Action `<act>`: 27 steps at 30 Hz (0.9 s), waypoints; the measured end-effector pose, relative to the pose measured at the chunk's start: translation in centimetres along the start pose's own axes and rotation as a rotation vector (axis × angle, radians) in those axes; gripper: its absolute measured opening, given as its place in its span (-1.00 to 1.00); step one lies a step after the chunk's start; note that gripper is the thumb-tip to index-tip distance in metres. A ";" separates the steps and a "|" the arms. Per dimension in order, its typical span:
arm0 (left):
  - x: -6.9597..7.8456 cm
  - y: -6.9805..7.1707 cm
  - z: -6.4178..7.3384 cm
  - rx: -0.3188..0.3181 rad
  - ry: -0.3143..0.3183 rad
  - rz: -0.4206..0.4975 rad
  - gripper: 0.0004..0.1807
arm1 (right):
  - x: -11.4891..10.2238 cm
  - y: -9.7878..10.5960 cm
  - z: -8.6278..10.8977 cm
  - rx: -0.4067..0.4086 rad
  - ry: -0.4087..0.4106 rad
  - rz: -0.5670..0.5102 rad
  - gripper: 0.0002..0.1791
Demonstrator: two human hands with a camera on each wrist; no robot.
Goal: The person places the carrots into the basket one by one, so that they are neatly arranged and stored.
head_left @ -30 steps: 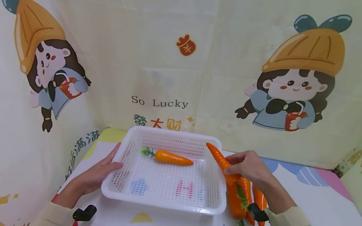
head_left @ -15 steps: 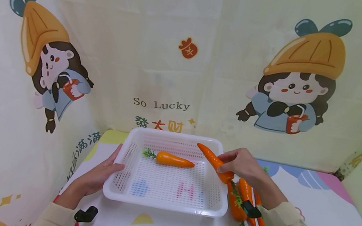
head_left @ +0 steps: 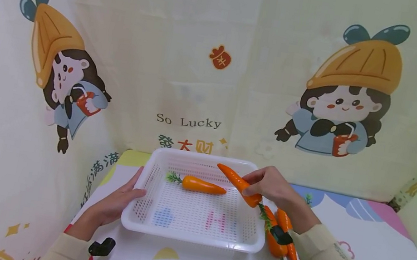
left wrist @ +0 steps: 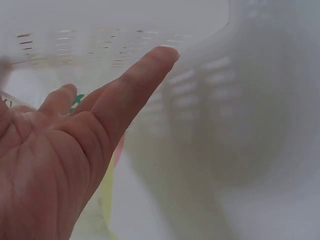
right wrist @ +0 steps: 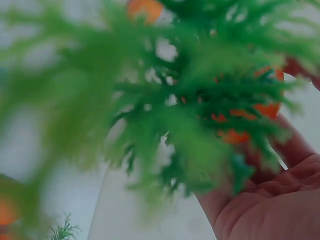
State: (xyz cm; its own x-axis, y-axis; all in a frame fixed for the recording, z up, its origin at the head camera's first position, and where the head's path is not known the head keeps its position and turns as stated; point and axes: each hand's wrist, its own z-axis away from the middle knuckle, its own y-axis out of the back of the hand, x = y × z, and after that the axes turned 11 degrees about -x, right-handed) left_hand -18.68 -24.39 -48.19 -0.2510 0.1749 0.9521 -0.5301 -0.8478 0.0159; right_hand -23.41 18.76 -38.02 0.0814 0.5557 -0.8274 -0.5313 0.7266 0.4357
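A white plastic basket (head_left: 190, 239) with perforated walls stands in the middle of the head view. One orange toy carrot (head_left: 203, 185) with green leaves lies inside it. My left hand (head_left: 113, 201) holds the basket's left side, thumb at the rim; the left wrist view shows its fingers (left wrist: 132, 85) against the pale plastic. Over the basket's right side, my right hand (head_left: 271, 186) pinches a second toy carrot (head_left: 234, 179) near its thick end, tip pointing up and left. Its green leaves (right wrist: 185, 125) hide much of that hand in the right wrist view.
Several more toy carrots (head_left: 276, 247) lie on the table just right of the basket, partly hidden by the right wrist and its black camera (head_left: 281, 235). A patterned cloth (head_left: 340, 235) covers the table. Printed curtains (head_left: 257, 87) hang behind and at both sides.
My right hand has moved left with its carrot, from beside the basket's right rim to over the basket. My left hand stays at the basket's left side.
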 end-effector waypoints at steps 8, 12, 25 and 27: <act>-0.1 -0.1 0.0 0.007 0.000 0.012 -0.10 | -0.6 -0.7 -1.4 -0.029 0.034 -0.005 -0.65; -0.1 -0.1 0.1 0.025 0.004 0.009 -0.10 | -1.0 -1.3 -2.0 -0.043 0.050 -0.023 -0.66; -0.1 0.0 0.0 0.016 -0.005 0.008 -0.09 | -0.7 -2.6 -4.1 -0.079 0.078 -0.029 -0.61; -0.1 -0.1 0.1 0.025 -0.002 0.011 -0.09 | -0.7 -2.8 -4.4 -0.088 0.078 -0.029 -0.62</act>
State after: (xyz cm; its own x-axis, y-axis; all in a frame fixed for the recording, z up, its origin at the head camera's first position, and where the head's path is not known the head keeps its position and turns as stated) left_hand -18.58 -24.39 -48.28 -0.2549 0.1647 0.9528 -0.5072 -0.8618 0.0133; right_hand -25.71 14.55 -40.20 0.0338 0.4992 -0.8659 -0.6016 0.7020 0.3812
